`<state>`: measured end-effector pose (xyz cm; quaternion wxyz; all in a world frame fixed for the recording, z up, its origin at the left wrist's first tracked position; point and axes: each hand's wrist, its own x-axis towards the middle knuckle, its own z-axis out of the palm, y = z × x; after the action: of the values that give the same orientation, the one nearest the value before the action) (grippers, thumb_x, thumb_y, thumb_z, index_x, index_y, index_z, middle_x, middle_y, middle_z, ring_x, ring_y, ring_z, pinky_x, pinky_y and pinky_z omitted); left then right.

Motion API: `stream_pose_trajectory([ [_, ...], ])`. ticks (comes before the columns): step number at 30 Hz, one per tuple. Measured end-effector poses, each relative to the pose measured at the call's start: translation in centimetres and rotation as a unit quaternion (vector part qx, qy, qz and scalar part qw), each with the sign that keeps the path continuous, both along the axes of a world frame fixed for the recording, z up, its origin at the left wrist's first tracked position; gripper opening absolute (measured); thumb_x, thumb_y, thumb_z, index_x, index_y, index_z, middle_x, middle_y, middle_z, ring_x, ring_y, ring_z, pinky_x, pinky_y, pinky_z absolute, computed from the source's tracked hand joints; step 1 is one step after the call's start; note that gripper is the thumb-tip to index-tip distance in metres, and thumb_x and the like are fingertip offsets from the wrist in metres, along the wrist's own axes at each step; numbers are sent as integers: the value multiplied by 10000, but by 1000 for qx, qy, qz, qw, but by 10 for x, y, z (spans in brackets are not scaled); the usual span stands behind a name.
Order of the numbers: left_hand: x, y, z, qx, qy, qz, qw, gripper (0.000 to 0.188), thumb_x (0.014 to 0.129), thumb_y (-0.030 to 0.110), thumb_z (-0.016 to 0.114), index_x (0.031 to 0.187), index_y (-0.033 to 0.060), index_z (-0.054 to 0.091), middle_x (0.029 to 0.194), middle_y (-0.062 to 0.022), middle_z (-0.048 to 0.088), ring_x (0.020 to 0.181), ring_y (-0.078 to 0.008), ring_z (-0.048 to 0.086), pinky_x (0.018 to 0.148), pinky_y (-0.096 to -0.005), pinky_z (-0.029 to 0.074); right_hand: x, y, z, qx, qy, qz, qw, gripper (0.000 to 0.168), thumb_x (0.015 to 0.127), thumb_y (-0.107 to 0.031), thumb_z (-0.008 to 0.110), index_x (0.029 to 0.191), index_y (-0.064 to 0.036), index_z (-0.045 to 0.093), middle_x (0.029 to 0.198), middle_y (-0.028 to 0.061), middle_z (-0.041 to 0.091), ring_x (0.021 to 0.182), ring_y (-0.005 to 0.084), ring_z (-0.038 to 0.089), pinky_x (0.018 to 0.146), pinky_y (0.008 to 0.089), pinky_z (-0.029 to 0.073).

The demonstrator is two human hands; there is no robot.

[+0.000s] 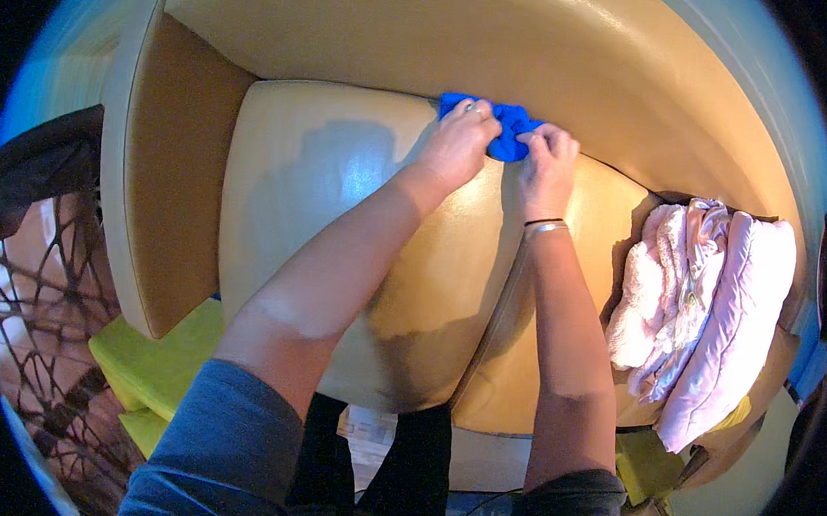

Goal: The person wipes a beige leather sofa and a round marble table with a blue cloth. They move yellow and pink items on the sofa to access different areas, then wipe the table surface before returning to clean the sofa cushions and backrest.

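A crumpled blue cloth [507,143] lies where the seat cushions of a tan, leather-like sofa [303,253] meet its backrest. My left hand [462,139], with a ring on one finger, grips the left part of this cloth. At the cloth's right end, my right hand [550,168] pinches the fabric between thumb and fingers; a dark band and a silver-coloured bracelet circle that wrist. Both hands are close together above the seam between two cushions. Part of the cloth is hidden under my fingers.
Folded pink and white bedding or clothes [702,305] lie on the sofa's right side. The sofa's armrest [175,178] rises at the left. Yellow-green cushions [167,351] are below it, beside a dark openwork lattice [52,297]. A thin cable runs near the floor.
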<state>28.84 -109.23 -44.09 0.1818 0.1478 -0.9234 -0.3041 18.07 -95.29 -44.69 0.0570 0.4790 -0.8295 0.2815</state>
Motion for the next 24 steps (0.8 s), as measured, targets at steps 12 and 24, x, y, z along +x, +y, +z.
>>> stream_pose_trajectory([
  [12, -8, -35, 63, -123, 167, 42, 977, 68, 736, 54, 604, 796, 88, 605, 947, -81, 553, 960, -289, 545, 837, -403, 460, 4, -59, 43, -106, 48, -70, 991, 260, 709, 57, 599, 954, -26, 588, 949, 147, 541, 971, 294, 539, 863, 395, 448],
  [24, 203, -306, 221, -321, 168, 205, 909, 245, 700, -77, 570, 903, 51, 618, 983, -130, 625, 968, -360, 585, 844, -450, 488, 143, -357, 210, -241, 54, 207, 947, 254, 742, 27, 583, 957, -94, 643, 1084, 149, 613, 1075, 352, 536, 958, 451, 417],
])
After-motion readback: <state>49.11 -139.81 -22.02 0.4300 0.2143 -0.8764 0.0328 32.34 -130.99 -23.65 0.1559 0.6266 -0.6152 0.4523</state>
